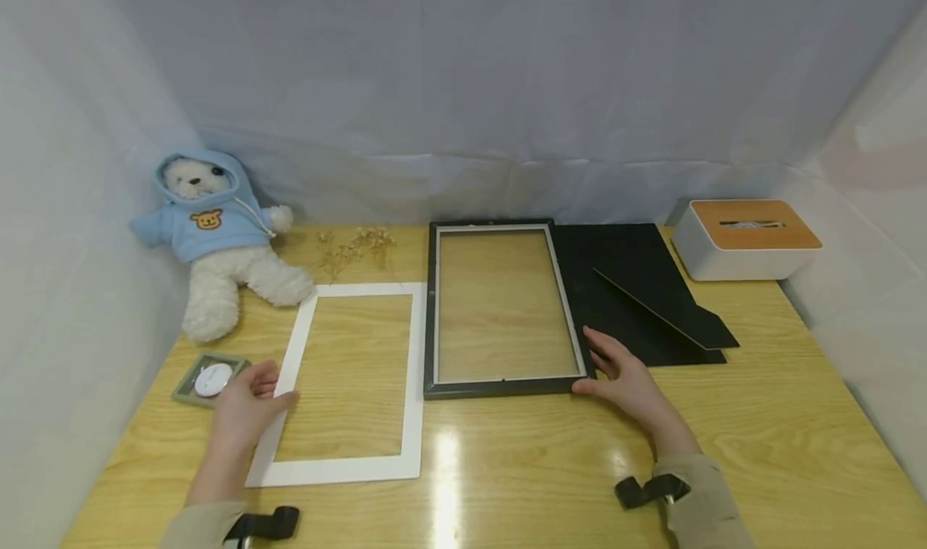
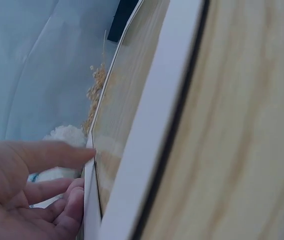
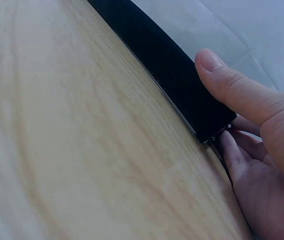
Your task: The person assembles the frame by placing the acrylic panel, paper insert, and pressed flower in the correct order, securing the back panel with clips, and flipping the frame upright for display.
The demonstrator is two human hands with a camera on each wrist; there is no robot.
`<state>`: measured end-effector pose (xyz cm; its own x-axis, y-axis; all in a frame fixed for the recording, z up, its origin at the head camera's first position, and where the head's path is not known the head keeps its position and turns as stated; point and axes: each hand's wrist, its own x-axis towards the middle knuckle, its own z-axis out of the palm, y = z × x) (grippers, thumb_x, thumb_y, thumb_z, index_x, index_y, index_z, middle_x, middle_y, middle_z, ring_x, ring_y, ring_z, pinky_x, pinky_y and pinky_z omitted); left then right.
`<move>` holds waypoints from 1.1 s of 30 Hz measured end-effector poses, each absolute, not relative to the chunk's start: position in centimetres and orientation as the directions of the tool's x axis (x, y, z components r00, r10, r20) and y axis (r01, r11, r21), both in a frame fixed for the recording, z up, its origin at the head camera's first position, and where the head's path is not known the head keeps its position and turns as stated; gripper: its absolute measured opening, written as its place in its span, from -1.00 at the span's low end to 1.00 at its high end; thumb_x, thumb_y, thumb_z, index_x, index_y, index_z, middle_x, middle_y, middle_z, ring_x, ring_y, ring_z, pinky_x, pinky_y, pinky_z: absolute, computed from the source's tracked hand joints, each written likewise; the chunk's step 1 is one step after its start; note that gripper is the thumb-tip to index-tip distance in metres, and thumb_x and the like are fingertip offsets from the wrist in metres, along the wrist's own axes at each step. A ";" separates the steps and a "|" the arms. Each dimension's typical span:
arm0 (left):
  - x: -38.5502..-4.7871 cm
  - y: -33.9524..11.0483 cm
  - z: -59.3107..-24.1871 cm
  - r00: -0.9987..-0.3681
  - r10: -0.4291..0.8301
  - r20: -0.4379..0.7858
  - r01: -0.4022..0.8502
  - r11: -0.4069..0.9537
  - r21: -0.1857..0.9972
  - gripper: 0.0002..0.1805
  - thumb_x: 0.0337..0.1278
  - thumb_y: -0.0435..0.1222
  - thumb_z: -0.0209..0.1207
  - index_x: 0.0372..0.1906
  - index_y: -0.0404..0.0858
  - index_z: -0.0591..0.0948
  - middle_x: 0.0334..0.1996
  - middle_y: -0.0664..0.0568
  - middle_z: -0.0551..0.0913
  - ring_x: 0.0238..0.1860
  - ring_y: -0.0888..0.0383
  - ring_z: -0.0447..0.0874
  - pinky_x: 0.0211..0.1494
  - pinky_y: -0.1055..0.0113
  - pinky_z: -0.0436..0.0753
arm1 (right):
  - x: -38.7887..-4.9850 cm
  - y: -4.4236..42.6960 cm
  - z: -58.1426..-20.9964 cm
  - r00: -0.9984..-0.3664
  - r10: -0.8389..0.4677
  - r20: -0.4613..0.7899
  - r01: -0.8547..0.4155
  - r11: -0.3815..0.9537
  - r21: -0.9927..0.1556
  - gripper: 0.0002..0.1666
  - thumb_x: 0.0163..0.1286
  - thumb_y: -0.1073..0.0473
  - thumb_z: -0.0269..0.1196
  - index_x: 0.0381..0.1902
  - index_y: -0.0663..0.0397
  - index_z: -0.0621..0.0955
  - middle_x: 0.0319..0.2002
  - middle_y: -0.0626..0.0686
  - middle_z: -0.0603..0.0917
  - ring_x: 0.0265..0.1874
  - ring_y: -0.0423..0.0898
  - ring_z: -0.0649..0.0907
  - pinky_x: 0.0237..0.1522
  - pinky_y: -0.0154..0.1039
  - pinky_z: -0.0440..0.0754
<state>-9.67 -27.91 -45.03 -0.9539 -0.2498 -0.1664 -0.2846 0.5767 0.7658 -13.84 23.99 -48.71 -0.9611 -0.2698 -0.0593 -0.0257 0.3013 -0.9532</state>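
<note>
Glossy wood-grain tabletop (image 1: 507, 468) at six o'clock; matt, card-like white mat (image 1: 340, 471) at eight; fluffy plush bear (image 1: 224, 243) at nine.

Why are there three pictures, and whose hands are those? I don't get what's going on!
There's no robot here, just a person's two bare hands. The big picture comes from a camera worn on the head, looking down. The other two come from cameras on the wrists, so they look close-up and tilted.

On the wooden table, the left hand pinches the edge of a flat white border. The right hand holds a corner of a black frame. Beside that frame lies a black board with a flap sticking up. There's also a stuffed toy in a blue hoodie, dried flowers, a small green frame, and a white box with a wood-coloured top.
</note>
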 end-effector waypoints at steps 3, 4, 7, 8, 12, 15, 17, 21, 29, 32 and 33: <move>-9.7 -27.7 -45.0 -0.952 -0.264 -0.155 -0.286 0.585 0.759 -0.33 0.00 -0.51 0.28 0.23 -0.63 0.30 0.02 -0.45 0.47 0.00 -0.19 0.47 -0.27 0.70 0.39 | -13.9 24.0 -48.7 -0.961 -0.272 -0.054 -0.034 0.310 -0.950 0.10 0.03 0.14 0.49 0.47 0.05 0.17 0.45 0.20 0.06 0.38 0.15 0.20 0.23 -0.39 0.32; -9.8 -27.6 -45.0 -0.951 -0.272 -0.148 -0.286 0.584 0.760 -0.34 -0.02 -0.53 0.28 0.22 -0.63 0.32 0.00 -0.45 0.48 -0.02 -0.18 0.48 -0.28 0.70 0.40 | -13.9 24.1 -48.7 -0.960 -0.274 -0.052 -0.038 0.313 -0.949 0.10 0.04 0.15 0.49 0.47 0.06 0.17 0.45 0.21 0.05 0.38 0.16 0.20 0.24 -0.37 0.31; -9.9 -27.5 -45.0 -0.945 -0.292 -0.145 -0.295 0.577 0.761 -0.36 -0.05 -0.55 0.27 0.22 -0.60 0.35 0.00 -0.41 0.51 -0.04 -0.12 0.47 -0.28 0.70 0.39 | -13.9 24.2 -48.7 -0.962 -0.266 -0.058 -0.030 0.317 -0.948 0.11 0.03 0.14 0.49 0.47 0.04 0.17 0.46 0.19 0.05 0.38 0.14 0.20 0.23 -0.40 0.32; -9.9 -27.4 -45.1 -0.945 -0.292 -0.146 -0.295 0.575 0.763 -0.36 -0.05 -0.55 0.26 0.22 -0.59 0.35 0.00 -0.41 0.50 -0.04 -0.11 0.47 -0.28 0.69 0.39 | -13.9 24.2 -48.7 -0.962 -0.267 -0.061 -0.028 0.319 -0.947 0.11 0.03 0.14 0.49 0.47 0.03 0.17 0.46 0.19 0.05 0.38 0.13 0.20 0.22 -0.42 0.32; -10.2 -27.4 -45.2 -0.935 -0.314 -0.165 -0.321 0.553 0.768 -0.37 -0.07 -0.55 0.25 0.21 -0.57 0.38 -0.03 -0.38 0.50 -0.08 -0.08 0.45 -0.31 0.63 0.40 | -13.9 24.2 -48.6 -0.961 -0.269 -0.067 -0.021 0.311 -0.950 0.12 0.02 0.13 0.50 0.48 0.01 0.17 0.46 0.16 0.04 0.39 0.10 0.20 0.20 -0.48 0.31; -10.2 -27.5 -45.4 -0.928 -0.327 -0.179 -0.340 0.544 0.767 -0.40 -0.06 -0.56 0.23 0.20 -0.55 0.40 -0.06 -0.33 0.50 -0.12 -0.03 0.42 -0.32 0.59 0.40 | -13.9 24.2 -48.7 -0.959 -0.276 -0.059 -0.028 0.302 -0.953 0.12 0.03 0.14 0.49 0.48 0.04 0.16 0.46 0.17 0.04 0.39 0.11 0.19 0.20 -0.47 0.31; -10.1 -27.6 -45.4 -0.927 -0.324 -0.188 -0.344 0.535 0.772 -0.41 -0.04 -0.56 0.20 0.21 -0.55 0.40 -0.07 -0.29 0.48 -0.14 0.00 0.39 -0.32 0.57 0.39 | -13.9 24.1 -48.7 -0.959 -0.280 -0.053 -0.035 0.300 -0.953 0.11 0.03 0.15 0.49 0.47 0.05 0.16 0.46 0.18 0.04 0.39 0.12 0.18 0.22 -0.45 0.31; -10.0 -27.9 -45.4 -0.934 -0.294 -0.204 -0.335 0.517 0.788 -0.41 0.00 -0.58 0.17 0.22 -0.58 0.36 -0.06 -0.28 0.45 -0.16 0.02 0.35 -0.31 0.56 0.38 | -13.9 24.0 -48.7 -0.958 -0.284 -0.044 -0.045 0.300 -0.953 0.10 0.04 0.17 0.48 0.47 0.07 0.17 0.46 0.20 0.04 0.39 0.13 0.17 0.24 -0.38 0.30; -9.7 -29.1 -45.2 -0.939 -0.206 -0.274 -0.342 0.486 0.804 -0.37 0.21 -0.42 0.14 0.32 -0.56 0.22 0.10 -0.40 0.43 -0.16 0.29 0.43 -0.19 0.55 0.44 | -13.8 23.9 -48.3 -0.958 -0.282 -0.045 -0.043 0.299 -0.953 0.10 0.04 0.16 0.49 0.47 0.08 0.17 0.45 0.20 0.05 0.39 0.12 0.18 0.23 -0.41 0.31; -9.3 -29.3 -45.3 -0.930 -0.212 -0.300 -0.364 0.429 0.826 -0.35 0.27 -0.33 0.15 0.35 -0.52 0.21 0.13 -0.35 0.42 -0.26 0.49 0.42 -0.20 0.59 0.48 | -13.8 23.9 -48.3 -0.958 -0.281 -0.049 -0.039 0.300 -0.953 0.12 0.03 0.15 0.49 0.47 0.07 0.16 0.45 0.19 0.05 0.39 0.11 0.19 0.21 -0.45 0.31; -9.2 -29.3 -45.3 -0.926 -0.214 -0.311 -0.374 0.408 0.833 -0.34 0.29 -0.31 0.14 0.37 -0.51 0.19 0.15 -0.34 0.40 -0.25 0.50 0.42 -0.20 0.58 0.49 | -13.8 23.9 -48.3 -0.958 -0.282 -0.049 -0.039 0.300 -0.953 0.12 0.03 0.14 0.49 0.47 0.07 0.16 0.45 0.19 0.05 0.39 0.11 0.19 0.21 -0.46 0.31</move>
<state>-9.24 -29.35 -45.30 -0.9259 -0.2145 -0.3109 -0.3741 0.4081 0.8327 -13.77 23.87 -48.29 -0.9582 -0.2819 -0.0494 -0.0392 0.3002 -0.9531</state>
